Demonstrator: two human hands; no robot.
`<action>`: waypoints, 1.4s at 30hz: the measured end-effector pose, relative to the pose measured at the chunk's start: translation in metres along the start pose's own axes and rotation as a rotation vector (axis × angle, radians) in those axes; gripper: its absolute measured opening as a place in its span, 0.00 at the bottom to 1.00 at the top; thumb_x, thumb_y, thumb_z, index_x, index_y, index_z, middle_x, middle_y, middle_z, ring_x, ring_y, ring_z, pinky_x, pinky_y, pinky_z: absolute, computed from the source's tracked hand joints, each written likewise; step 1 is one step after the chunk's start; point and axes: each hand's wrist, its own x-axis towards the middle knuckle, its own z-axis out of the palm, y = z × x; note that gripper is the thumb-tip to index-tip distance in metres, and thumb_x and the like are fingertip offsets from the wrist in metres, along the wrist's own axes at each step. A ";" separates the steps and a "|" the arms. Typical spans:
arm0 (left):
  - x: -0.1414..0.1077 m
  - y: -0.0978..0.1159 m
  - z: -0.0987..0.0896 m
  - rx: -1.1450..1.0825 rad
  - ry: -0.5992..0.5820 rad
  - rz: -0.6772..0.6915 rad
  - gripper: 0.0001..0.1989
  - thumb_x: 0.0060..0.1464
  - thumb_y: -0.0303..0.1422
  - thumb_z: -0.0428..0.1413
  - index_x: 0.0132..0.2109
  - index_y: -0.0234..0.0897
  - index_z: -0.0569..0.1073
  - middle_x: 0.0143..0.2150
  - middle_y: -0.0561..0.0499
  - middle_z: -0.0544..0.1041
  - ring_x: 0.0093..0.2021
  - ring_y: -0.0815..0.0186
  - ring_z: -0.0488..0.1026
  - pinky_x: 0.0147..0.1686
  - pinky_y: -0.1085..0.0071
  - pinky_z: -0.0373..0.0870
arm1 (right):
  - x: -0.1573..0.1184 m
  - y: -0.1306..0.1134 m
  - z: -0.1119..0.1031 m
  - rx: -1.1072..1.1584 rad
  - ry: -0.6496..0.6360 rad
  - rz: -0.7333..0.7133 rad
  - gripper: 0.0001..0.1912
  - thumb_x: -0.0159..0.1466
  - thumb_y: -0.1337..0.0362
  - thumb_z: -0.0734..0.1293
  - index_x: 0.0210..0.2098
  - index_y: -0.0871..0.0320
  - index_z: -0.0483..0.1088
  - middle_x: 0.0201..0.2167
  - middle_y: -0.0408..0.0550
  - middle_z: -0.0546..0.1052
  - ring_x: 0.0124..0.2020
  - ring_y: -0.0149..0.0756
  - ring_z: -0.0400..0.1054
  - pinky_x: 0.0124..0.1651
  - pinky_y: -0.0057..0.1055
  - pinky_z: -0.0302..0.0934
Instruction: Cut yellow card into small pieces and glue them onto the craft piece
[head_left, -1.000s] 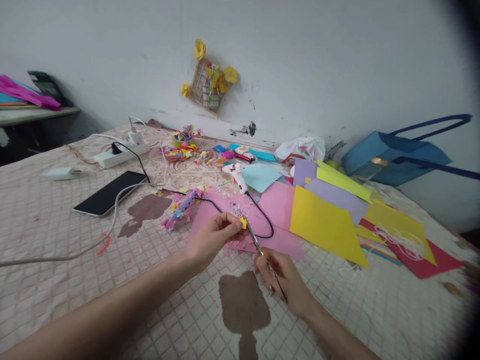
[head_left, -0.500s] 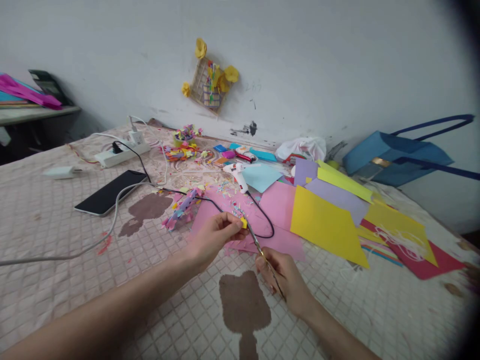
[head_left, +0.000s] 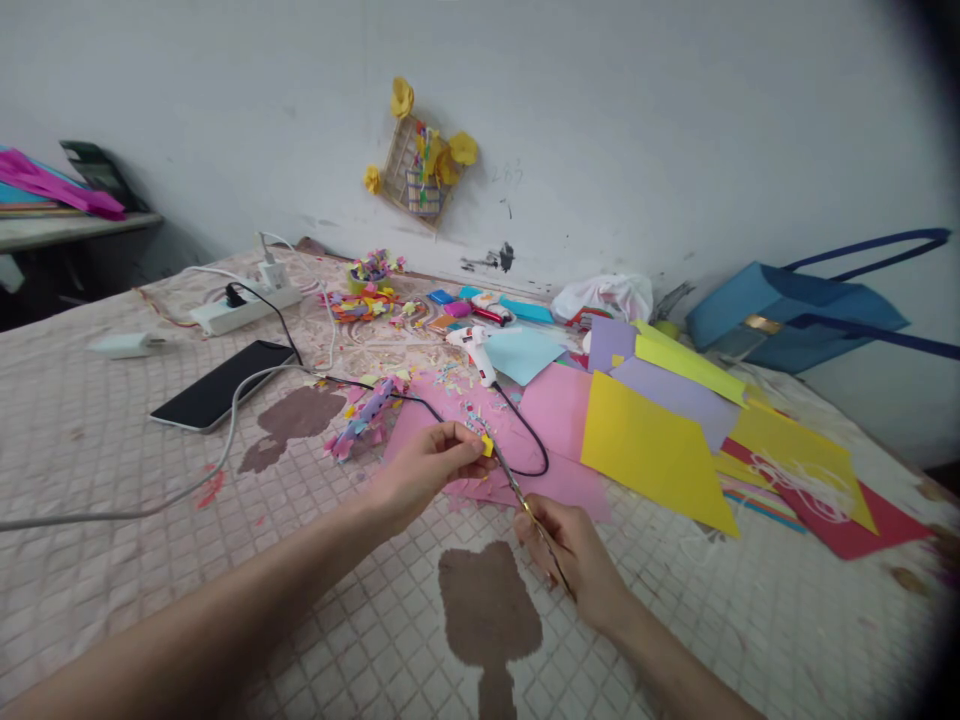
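Observation:
My left hand [head_left: 442, 462] pinches a small piece of yellow paper [head_left: 487, 446] between thumb and fingers above the pink sheets. In my right hand [head_left: 566, 550] is a pair of scissors [head_left: 511, 482], seen nearly edge-on, their tips pointing up and left. The blades lie close to the right edge of the yellow piece; I cannot tell whether they touch it. Pink paper [head_left: 555, 490] spreads below both hands. Just beyond, a white glue gun [head_left: 476, 352] lies with its black cord looping near the scissors. Left of my left hand rests a lilac paper roll [head_left: 364, 420] with pink bits.
A phone or tablet [head_left: 225, 383] and a power strip [head_left: 244, 310] with cables occupy the left. Yellow paper [head_left: 649, 450], lilac paper [head_left: 679, 395] and white string [head_left: 806, 485] lie right, a blue bag [head_left: 787, 315] behind. Cut paper pieces [head_left: 367, 303] heap at the back.
Almost nothing differs. My right hand and the scissors have shifted very slightly; the yellow piece stays in my left hand.

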 end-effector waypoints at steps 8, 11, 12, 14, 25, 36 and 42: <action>0.003 0.014 -0.006 0.088 -0.074 -0.043 0.08 0.46 0.32 0.59 0.28 0.31 0.68 0.30 0.48 0.75 0.32 0.68 0.73 0.36 0.71 0.68 | -0.001 -0.001 -0.005 0.077 -0.049 0.023 0.21 0.58 0.48 0.60 0.20 0.58 0.58 0.13 0.35 0.55 0.15 0.24 0.48 0.18 0.23 0.42; 0.003 0.013 -0.006 0.067 -0.077 -0.052 0.09 0.46 0.32 0.59 0.29 0.31 0.68 0.31 0.47 0.75 0.32 0.68 0.73 0.36 0.70 0.68 | -0.002 -0.003 -0.005 0.198 -0.138 0.082 0.24 0.58 0.43 0.56 0.23 0.59 0.61 0.11 0.35 0.56 0.13 0.24 0.48 0.16 0.23 0.43; 0.003 0.012 -0.005 0.048 -0.072 -0.051 0.08 0.46 0.32 0.59 0.29 0.32 0.68 0.30 0.48 0.75 0.32 0.68 0.73 0.37 0.70 0.68 | -0.002 -0.003 -0.004 0.220 -0.151 0.085 0.24 0.58 0.43 0.56 0.25 0.59 0.62 0.11 0.35 0.56 0.13 0.24 0.48 0.16 0.23 0.44; 0.002 0.008 -0.003 0.007 -0.056 -0.038 0.08 0.46 0.32 0.59 0.29 0.32 0.68 0.30 0.49 0.75 0.32 0.69 0.73 0.38 0.69 0.67 | -0.003 -0.003 -0.003 0.236 -0.145 0.077 0.24 0.59 0.44 0.55 0.26 0.60 0.62 0.11 0.34 0.56 0.13 0.24 0.49 0.17 0.23 0.46; -0.003 -0.005 0.008 -0.046 0.076 0.042 0.08 0.50 0.33 0.56 0.31 0.32 0.68 0.31 0.49 0.73 0.34 0.69 0.71 0.37 0.69 0.65 | -0.002 -0.001 0.012 0.208 -0.018 0.056 0.23 0.59 0.44 0.56 0.23 0.59 0.59 0.12 0.34 0.54 0.13 0.24 0.48 0.17 0.24 0.44; -0.007 -0.005 0.016 -0.097 0.148 0.048 0.07 0.48 0.32 0.57 0.29 0.32 0.68 0.28 0.51 0.71 0.31 0.70 0.69 0.35 0.71 0.64 | -0.001 0.000 0.015 0.149 0.012 0.028 0.22 0.60 0.46 0.57 0.22 0.58 0.58 0.13 0.35 0.55 0.14 0.24 0.49 0.17 0.24 0.42; -0.007 -0.005 0.017 -0.097 0.169 0.058 0.08 0.47 0.32 0.58 0.30 0.32 0.68 0.29 0.52 0.71 0.32 0.70 0.69 0.35 0.71 0.64 | -0.001 -0.001 0.014 0.102 0.020 0.004 0.21 0.60 0.47 0.57 0.22 0.58 0.58 0.13 0.36 0.56 0.14 0.24 0.49 0.18 0.24 0.43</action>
